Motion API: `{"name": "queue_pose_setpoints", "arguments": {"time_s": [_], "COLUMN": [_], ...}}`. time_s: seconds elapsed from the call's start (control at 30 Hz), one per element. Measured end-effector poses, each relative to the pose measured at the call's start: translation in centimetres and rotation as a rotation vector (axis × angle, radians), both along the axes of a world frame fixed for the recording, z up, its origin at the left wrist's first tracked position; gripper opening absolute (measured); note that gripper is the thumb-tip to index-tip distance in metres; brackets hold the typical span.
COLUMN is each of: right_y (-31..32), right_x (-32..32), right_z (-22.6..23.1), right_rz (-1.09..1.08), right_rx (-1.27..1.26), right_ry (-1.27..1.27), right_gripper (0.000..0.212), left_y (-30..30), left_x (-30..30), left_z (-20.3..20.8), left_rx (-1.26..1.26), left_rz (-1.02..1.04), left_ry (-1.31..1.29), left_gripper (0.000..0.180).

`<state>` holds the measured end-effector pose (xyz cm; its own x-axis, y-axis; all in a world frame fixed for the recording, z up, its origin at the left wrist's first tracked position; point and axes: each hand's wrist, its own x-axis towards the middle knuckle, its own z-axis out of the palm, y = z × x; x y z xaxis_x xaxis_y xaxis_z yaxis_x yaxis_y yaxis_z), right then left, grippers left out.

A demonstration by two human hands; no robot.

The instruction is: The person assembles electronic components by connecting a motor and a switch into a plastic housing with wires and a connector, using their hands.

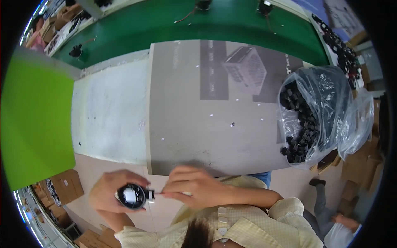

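Observation:
My left hand is wrapped round a round black device with a pale square in its middle, held up in front of my body, off the table's near edge. A small pale-and-dark piece juts from the device's right side. Beside that piece, my right hand has its fingers closed in a pinch. What sits between those fingertips is too small to make out.
A cardboard-topped table holds small white scraps and a dark bit. At its right lies a clear plastic bag of black parts. Beyond runs a green conveyor belt with several dark wired devices. A green panel stands left.

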<state>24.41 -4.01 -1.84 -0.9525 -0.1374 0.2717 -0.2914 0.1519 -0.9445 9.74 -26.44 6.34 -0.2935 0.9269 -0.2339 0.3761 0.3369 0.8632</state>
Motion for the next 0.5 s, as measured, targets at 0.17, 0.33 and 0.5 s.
{"name": "queue_pose_setpoints", "arguments": {"time_s": [0.17, 0.33, 0.5], "right_y": [8.5, 16.0, 18.5], "right_x": [0.8, 4.6, 7.3], "right_z": [4.5, 5.2, 5.2], "right_rz": [-0.473, -0.926, -0.948], "right_rx": [0.313, 0.805, 0.913], "right_ry": [0.092, -0.108, -0.378], "right_gripper": [0.029, 0.029, 0.047], "left_y": [6.4, 11.6, 12.9], "left_x": [-10.3, -28.4, -36.8], "left_z": [1.9, -4.5, -12.0], "left_rx": [0.197, 0.306, -0.041], "left_rz": [0.376, 0.812, 0.903], "left_ry": [0.275, 0.541, 0.744], "left_gripper": [0.061, 0.06, 0.085]}}
